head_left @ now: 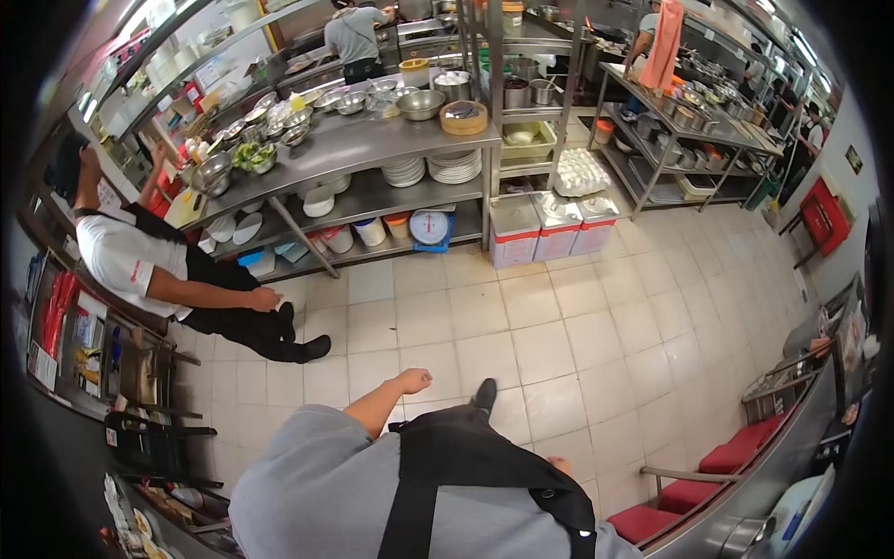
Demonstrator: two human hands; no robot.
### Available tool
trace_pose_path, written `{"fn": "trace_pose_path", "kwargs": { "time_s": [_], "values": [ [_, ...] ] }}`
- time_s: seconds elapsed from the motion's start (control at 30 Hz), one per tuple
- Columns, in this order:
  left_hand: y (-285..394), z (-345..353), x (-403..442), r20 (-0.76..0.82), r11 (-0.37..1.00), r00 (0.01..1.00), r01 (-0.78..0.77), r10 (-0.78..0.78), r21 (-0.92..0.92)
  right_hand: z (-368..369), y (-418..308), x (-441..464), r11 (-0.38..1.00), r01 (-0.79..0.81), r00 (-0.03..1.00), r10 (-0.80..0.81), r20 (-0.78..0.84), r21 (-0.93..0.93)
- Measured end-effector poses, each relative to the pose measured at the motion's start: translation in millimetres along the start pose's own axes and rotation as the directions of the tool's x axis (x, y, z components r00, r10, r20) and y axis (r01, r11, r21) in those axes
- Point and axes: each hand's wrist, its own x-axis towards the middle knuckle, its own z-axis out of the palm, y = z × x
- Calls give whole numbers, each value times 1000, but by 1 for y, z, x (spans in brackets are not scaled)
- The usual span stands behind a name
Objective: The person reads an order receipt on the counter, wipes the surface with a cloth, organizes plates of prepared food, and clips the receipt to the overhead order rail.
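And there we were, looking down past our own black apron (452,455), the thing nearest both hands: it hung between them over our front. Our hands were apart! Our left hand (414,380) was out in front, just beyond the apron's left edge, fingers curled in over the pale tiled floor (549,352). Our right hand (560,464) only peeked out past the apron's right side; its fingers were mostly hidden, so we couldn't tell how they stood or whether they gripped anything. Red seats (687,495) lined our right, well apart from that hand. One black shoe (485,395) showed ahead. Over to the left, a co-worker (130,265) in a white shirt stood side-on, one arm lowered. Farther on, three lidded bins (557,245) stood in a row, eggs (579,173) just behind, a blue scale (431,229) to their left under the steel counter (372,142). Bowls and a round bamboo steamer (464,128) sat on top, and way at the back, a person in grey (352,39) faced the stoves!
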Motion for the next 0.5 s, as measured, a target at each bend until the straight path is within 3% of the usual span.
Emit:
{"fn": "trace_pose_path", "kwargs": {
  "time_s": [0.03,0.1,0.13,0.17,0.2,0.23,0.27,0.3,0.37,0.5],
  "values": [
    [-4,-4,6,-18,1000,1000,5,-5,29,5,7,-3,996,16,999,-12,48,-89],
    [-23,-1,23,165,963,984,21,-67,268,6,6,-9,981,47,997,-36,65,-186],
    [-50,12,30,111,927,989,-132,99,352,3,3,-13,975,59,997,-49,51,-215],
    [-65,22,38,136,947,990,-24,-21,321,-2,0,-16,973,52,999,-48,25,-224],
    [-55,13,37,269,952,956,28,-114,305,-7,-3,-18,972,44,999,-47,-5,-229],
    [-100,4,35,324,815,754,-567,572,-119,-14,-9,-21,972,34,999,-43,-31,-234],
    [-86,10,38,407,957,885,-280,228,73,-21,-16,-23,973,17,997,-33,-65,-228],
    [-69,11,56,442,981,897,-104,22,163,-29,-25,-23,978,-3,995,-19,-102,-210],
    [-37,3,96,459,973,880,15,-122,230,-48,-45,-23,992,-49,981,27,-194,-113],
    [38,-34,202,413,945,882,96,-226,313,-92,-65,21,910,-47,923,197,-331,411]
  ]
}}
